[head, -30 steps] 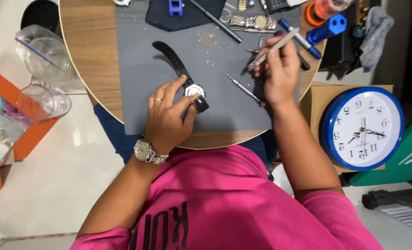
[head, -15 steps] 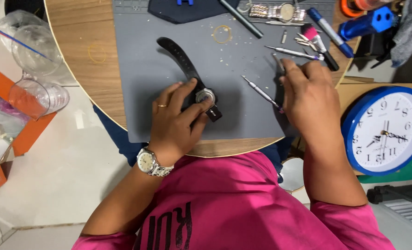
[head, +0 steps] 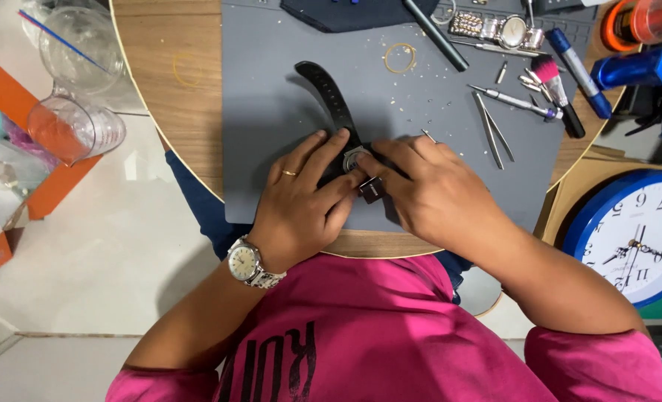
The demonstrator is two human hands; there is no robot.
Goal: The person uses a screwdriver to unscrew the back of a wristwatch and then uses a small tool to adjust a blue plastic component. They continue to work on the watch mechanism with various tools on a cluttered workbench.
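A wristwatch with a black strap (head: 329, 93) lies face down on a grey work mat (head: 271, 112). Its round metal case (head: 355, 158) shows between my fingers. My left hand (head: 301, 197), with a ring and a silver wristwatch on the wrist, grips the case from the left. My right hand (head: 427, 190) presses on the case from the right, fingertips meeting the left hand's. The lower strap end (head: 372, 190) pokes out between both hands.
Tweezers (head: 491, 134), a screwdriver (head: 513, 100), a pink brush (head: 550, 78), a blue pen (head: 578, 63) and a metal-band watch (head: 498, 30) lie at the mat's far right. A blue wall clock (head: 632, 234) sits right; plastic cups (head: 74, 126) sit left on the floor.
My right hand put down the tool it held and came left onto the watch case, joining the left hand. The view shifted closer to the mat.
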